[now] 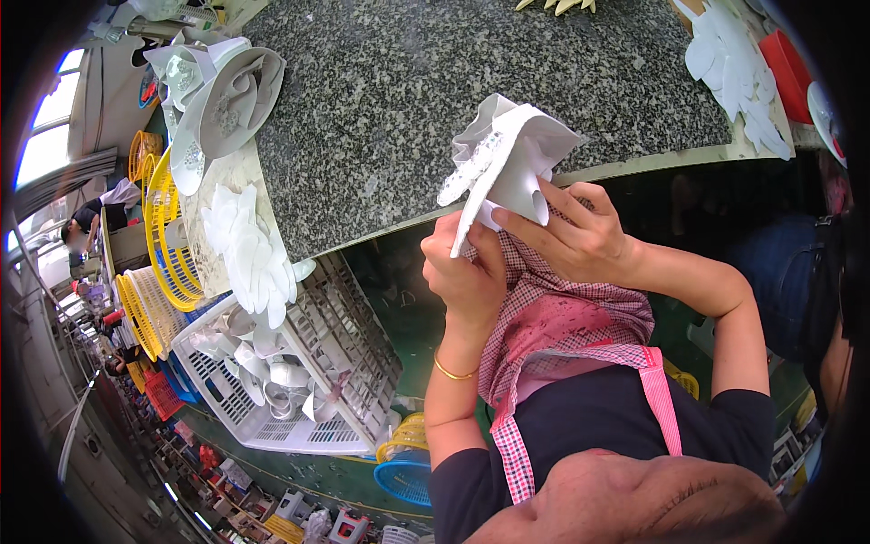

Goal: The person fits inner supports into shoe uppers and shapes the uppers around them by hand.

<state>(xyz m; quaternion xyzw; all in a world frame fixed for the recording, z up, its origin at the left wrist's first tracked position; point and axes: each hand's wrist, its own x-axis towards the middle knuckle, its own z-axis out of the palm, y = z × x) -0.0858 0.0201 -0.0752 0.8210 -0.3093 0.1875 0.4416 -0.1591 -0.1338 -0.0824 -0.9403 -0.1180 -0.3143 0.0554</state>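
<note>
Gripping a white shoe upper (507,154) just above the speckled bench (408,100) edge, the left hand (467,272) pinches its lower end while the right hand (580,238) spreads fingers (530,222) across its side; its long axis runs lower-left to upper-right, away from both wrists

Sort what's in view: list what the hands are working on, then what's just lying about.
In hand:
left hand, right hand, both gripping the white shoe upper.

Lying about:
stack of white cut pieces, white crate, yellow baskets, granite table.
</note>
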